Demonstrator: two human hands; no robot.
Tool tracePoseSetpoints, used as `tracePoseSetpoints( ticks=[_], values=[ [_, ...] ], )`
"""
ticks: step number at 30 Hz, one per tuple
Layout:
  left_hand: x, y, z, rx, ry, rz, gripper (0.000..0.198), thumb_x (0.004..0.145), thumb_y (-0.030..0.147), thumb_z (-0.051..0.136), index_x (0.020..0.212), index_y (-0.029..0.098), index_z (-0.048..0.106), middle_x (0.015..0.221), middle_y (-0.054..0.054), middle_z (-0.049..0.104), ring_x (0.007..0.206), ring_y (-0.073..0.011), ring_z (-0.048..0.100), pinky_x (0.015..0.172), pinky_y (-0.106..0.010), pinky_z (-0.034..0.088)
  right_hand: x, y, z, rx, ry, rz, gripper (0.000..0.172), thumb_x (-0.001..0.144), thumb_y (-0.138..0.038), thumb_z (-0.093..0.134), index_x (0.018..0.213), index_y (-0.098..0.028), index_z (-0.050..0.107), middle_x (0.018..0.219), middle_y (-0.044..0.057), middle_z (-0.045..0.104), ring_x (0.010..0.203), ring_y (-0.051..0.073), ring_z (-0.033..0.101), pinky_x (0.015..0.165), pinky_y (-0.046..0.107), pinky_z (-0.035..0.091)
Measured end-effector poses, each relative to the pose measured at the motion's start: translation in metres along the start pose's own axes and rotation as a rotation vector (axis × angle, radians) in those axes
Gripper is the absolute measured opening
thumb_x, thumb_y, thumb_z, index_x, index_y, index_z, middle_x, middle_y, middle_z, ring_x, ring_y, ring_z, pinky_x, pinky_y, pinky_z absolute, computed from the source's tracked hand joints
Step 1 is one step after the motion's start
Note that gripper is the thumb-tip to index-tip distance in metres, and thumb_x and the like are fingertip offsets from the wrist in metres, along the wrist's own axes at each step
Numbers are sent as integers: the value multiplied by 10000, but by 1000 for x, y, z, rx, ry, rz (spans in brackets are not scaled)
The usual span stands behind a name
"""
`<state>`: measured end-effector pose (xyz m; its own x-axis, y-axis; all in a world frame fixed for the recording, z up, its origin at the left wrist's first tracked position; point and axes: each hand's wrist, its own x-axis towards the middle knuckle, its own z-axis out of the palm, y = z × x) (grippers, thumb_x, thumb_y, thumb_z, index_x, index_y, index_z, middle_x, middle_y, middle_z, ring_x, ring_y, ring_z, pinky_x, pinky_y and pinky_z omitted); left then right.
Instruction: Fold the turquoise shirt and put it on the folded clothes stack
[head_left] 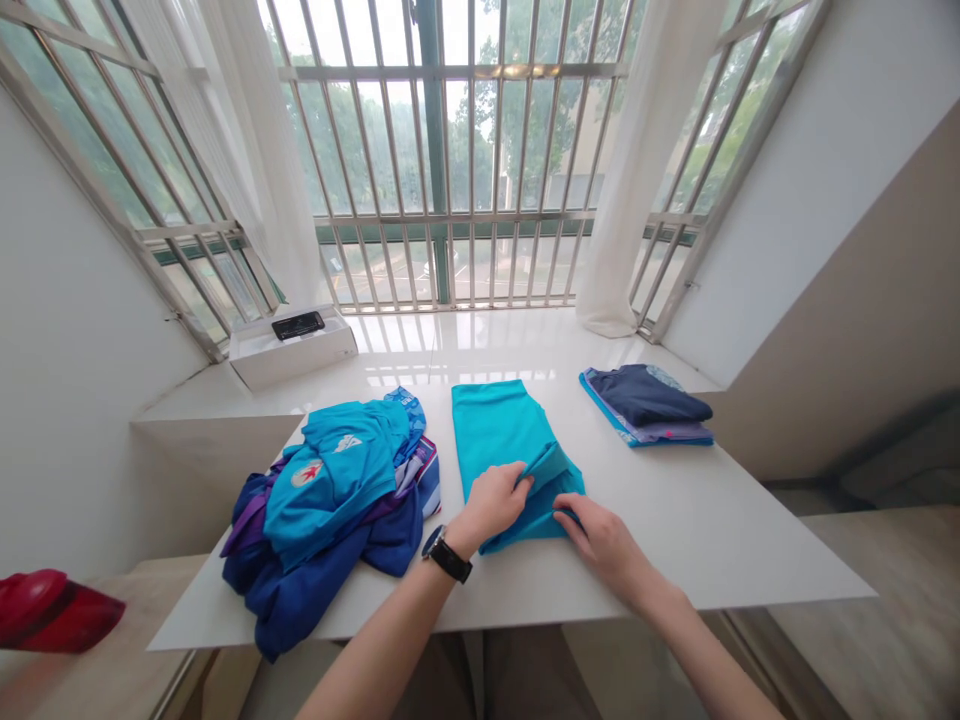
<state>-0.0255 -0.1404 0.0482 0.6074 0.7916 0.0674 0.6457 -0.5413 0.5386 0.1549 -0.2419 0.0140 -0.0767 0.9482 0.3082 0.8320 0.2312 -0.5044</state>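
Note:
A turquoise garment [499,425], probably a shirt, lies partly folded on the white table in front of me. My left hand [501,505], with a black watch [445,553] on its wrist, pinches a raised fold near the garment's middle. At the near right edge, my right hand [596,540] has its fingers closed on the cloth. Left of the garment is a loose heap of blue and purple clothes [330,480], a blue shirt with printed emblems on top. To the right sits a neat stack of folded clothes [649,400], dark navy uppermost.
The white table [720,540] meets a glossy window sill [480,335] below a barred window. A white box [296,350] with a black phone-like object [298,325] on it stands at back left. A red cap-like item [56,610] lies lower left.

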Motion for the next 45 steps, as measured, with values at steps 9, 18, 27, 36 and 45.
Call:
tracePoseSetpoints(
  ticks=[9, 18, 27, 36, 45],
  values=[
    [-9, 1, -4, 20, -19, 82, 236, 1004, 346, 441, 1052, 254, 653, 957, -25, 738, 864, -219, 675, 682, -270, 413, 18, 9, 2, 11, -43, 228, 284, 927, -471, 464, 899, -252, 643, 877, 40, 760, 797, 248, 722, 705, 338, 500],
    [-21, 7, 1, 177, -57, 261, 301, 926, 250, 522, 1221, 258, 577, 1139, -51, 691, 1037, -258, 616, 850, -336, 470, 23, 9, 4, -43, -23, 259, 284, 915, -425, 480, 989, -230, 674, 1035, 93, 748, 935, 274, 703, 771, 345, 500],
    [-44, -2, 27, 397, -18, 368, 553, 979, 148, 383, 1517, 254, 311, 1516, -127, 432, 1376, -325, 390, 1089, -478, 343, 10, 4, -1, -238, 30, 443, 164, 893, -271, 464, 906, -221, 619, 947, 93, 724, 860, 252, 696, 667, 311, 452],
    [-51, 3, 17, 358, -74, 430, 510, 1007, 242, 418, 1500, 356, 354, 1555, -88, 392, 1418, -312, 356, 1135, -504, 304, -29, 37, -30, -281, 252, 453, 255, 895, -248, 413, 1047, -233, 618, 1033, 66, 702, 804, 208, 694, 644, 327, 516],
    [-57, 5, 12, 300, -103, 472, 558, 1006, 575, 364, 1450, 246, 440, 1592, -133, 318, 1468, -312, 273, 1191, -525, 218, 8, -5, 7, -248, -6, -83, 554, 982, -509, 436, 1417, -174, 515, 1516, 146, 465, 1411, 303, 411, 1125, 504, 400]
  ],
)
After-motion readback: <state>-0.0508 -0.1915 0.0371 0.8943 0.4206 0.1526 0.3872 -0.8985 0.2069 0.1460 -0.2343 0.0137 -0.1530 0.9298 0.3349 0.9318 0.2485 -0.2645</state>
